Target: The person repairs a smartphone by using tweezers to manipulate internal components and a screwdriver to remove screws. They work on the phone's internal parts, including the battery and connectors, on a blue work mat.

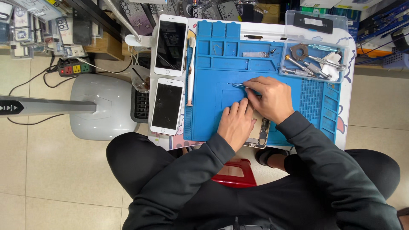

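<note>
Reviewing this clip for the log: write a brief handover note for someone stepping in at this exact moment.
Left hand presses flat on the opened phone at the near edge of the blue work mat.
Right hand grips metal tweezers, tips pointing left over the mat.
Done: phone is open, its internals showing.
Left: the inside work is unfinished.
Two white phones lie face up left of the mat; the clear tool tray sits at its far right.

Mat (213,89) left of hands (255,110) open; tool tray (315,59) blocks upper-right.
</note>
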